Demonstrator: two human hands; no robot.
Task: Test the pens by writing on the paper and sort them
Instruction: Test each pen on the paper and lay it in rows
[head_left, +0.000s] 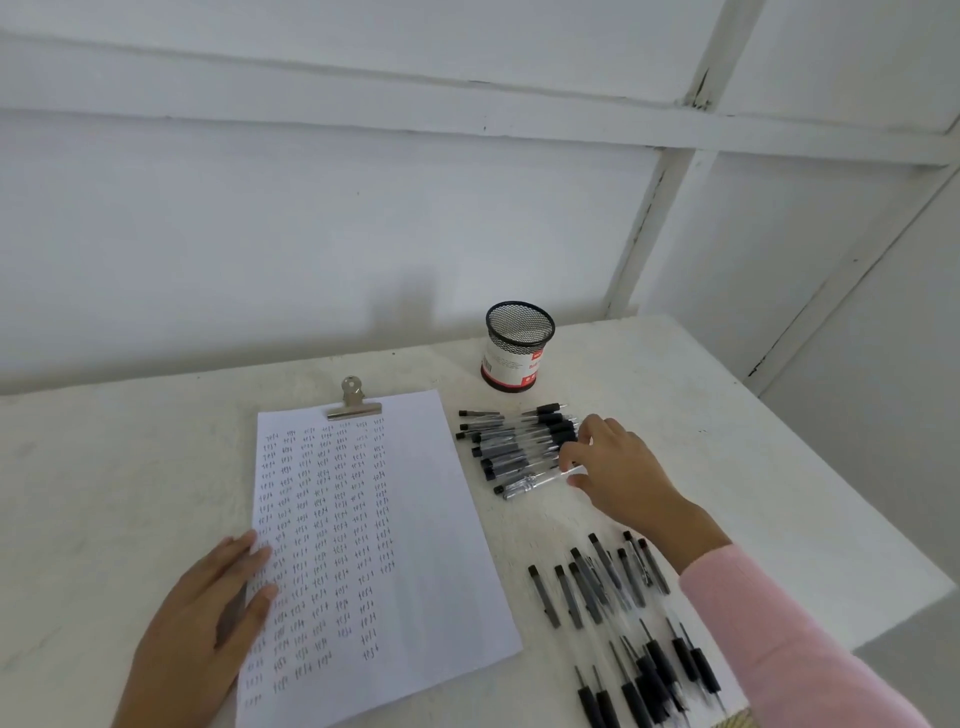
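A white sheet of paper (415, 519), covered in rows of small written marks, lies under a metal clip (353, 402). My left hand (208, 623) rests flat on its left edge, fingers apart. To the right, a pile of capped clear pens (514, 447) lies on the table. My right hand (618, 467) reaches into the pile's right end, its fingertips touching the nearest pen (535, 484); whether it grips that pen is unclear. Nearer me, several uncapped pens (649, 670) lie beside several loose black caps (597, 587).
A black mesh pen cup (514, 345) with a red and white label stands behind the pile. The white table (727, 415) ends at the right (883, 519). A white panelled wall runs along the back.
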